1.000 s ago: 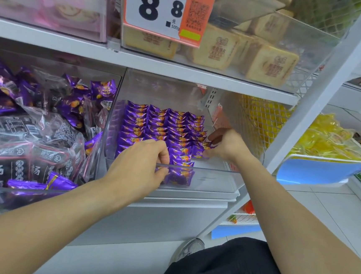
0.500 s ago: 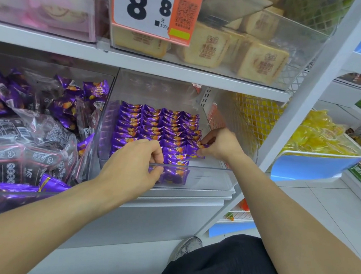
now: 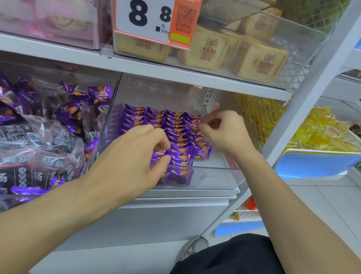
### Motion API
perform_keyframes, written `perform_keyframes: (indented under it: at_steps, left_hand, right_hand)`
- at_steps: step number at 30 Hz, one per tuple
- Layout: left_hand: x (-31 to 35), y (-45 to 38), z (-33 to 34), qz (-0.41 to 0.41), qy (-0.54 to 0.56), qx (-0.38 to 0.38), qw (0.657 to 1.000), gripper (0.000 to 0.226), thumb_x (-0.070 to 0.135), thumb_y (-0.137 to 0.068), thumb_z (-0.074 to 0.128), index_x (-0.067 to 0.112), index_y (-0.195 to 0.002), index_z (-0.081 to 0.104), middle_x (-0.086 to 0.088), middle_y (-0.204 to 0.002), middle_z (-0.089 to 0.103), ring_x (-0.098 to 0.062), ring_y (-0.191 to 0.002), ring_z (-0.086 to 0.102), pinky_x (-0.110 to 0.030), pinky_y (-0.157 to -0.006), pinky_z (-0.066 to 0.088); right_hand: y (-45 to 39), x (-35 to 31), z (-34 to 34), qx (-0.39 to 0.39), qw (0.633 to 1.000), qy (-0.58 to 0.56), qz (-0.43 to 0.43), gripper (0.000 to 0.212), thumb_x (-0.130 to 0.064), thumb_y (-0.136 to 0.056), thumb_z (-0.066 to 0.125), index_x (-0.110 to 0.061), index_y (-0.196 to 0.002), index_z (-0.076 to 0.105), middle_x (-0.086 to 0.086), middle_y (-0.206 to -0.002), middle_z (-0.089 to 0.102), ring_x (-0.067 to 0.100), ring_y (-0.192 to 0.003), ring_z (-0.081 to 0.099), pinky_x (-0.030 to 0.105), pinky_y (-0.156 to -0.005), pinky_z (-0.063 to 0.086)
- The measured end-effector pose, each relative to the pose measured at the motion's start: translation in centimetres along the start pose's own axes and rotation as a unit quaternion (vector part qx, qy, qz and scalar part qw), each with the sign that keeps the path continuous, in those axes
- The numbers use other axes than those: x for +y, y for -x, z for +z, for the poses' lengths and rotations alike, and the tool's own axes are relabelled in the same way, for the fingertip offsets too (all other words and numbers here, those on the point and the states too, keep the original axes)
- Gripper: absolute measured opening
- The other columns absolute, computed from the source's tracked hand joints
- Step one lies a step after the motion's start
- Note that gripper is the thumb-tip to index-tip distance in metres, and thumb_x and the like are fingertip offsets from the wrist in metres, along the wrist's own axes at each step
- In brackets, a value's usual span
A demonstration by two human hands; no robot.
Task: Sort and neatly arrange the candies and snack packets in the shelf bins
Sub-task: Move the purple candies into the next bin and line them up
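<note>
Rows of small purple candies (image 3: 176, 125) lie neatly lined up in a clear plastic bin (image 3: 215, 179) on the middle shelf. My left hand (image 3: 129, 160) reaches over the bin's front wall, and its thumb and forefinger pinch a purple candy (image 3: 162, 156) in the front rows. My right hand (image 3: 225, 132) is at the right edge of the rows, further back, with curled fingers pinching the end of a candy (image 3: 200, 125) in the rightmost column. The left hand hides part of the left columns.
The bin to the left (image 3: 39, 198) holds a loose heap of purple candies and dark clear packets (image 3: 21, 144). Above sit wrapped cakes (image 3: 262, 63) behind a price tag (image 3: 151, 12). Yellow candies (image 3: 324, 134) fill a blue tub (image 3: 317, 164) at the right. A white shelf post (image 3: 305, 99) stands close beside my right wrist.
My right hand has moved from the front right corner of the rows toward the back along the right column. My left hand stays at the front rows, its fingers shifting slightly.
</note>
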State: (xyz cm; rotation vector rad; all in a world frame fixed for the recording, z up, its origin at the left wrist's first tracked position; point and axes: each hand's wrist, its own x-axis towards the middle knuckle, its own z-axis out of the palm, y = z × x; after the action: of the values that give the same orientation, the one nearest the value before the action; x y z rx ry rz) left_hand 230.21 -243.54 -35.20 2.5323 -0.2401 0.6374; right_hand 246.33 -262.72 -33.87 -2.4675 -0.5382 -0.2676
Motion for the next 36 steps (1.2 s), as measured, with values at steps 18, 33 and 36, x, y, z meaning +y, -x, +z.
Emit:
perform_keyframes:
  at_steps: [18, 33, 36]
  left_hand:
    - [-16.0, 9.1, -16.1, -0.216, -0.192, -0.135, 0.948, 0.080, 0.075, -0.068, 0.060, 0.019, -0.125, 0.064, -0.004, -0.110, 0.062, -0.024, -0.107, 0.057, -0.024, -0.087, 0.038]
    - [-18.3, 10.3, -15.6, -0.169, -0.153, -0.129, 0.965, 0.060, 0.055, -0.084, 0.067, 0.023, -0.134, 0.058, 0.005, -0.113, 0.059, -0.013, -0.106, 0.055, -0.027, -0.092, 0.043]
    - [-17.7, 10.4, -15.7, -0.208, -0.076, -0.017, 0.975, 0.047, 0.047, -0.088, 0.065, 0.021, -0.127, 0.063, 0.008, -0.111, 0.064, -0.004, -0.099, 0.057, -0.013, -0.086, 0.040]
  right_hand:
    - [3.6, -21.8, 9.5, -0.165, 0.922, -0.101, -0.336, 0.012, -0.015, -0.083, 0.073, -0.012, -0.095, 0.072, -0.002, -0.085, 0.070, 0.009, -0.074, 0.064, 0.029, -0.077, 0.053]
    - [-4.1, -29.9, 19.6, -0.177, 0.961, 0.056, -0.204, 0.019, -0.022, -0.084, 0.074, -0.021, -0.102, 0.075, 0.000, -0.109, 0.072, 0.022, -0.100, 0.066, 0.019, -0.077, 0.044]
    - [-3.0, -29.2, 17.8, -0.125, 0.973, -0.078, -0.180, 0.013, -0.023, -0.080, 0.078, -0.024, -0.091, 0.072, -0.002, -0.095, 0.074, 0.017, -0.086, 0.067, 0.021, -0.075, 0.050]
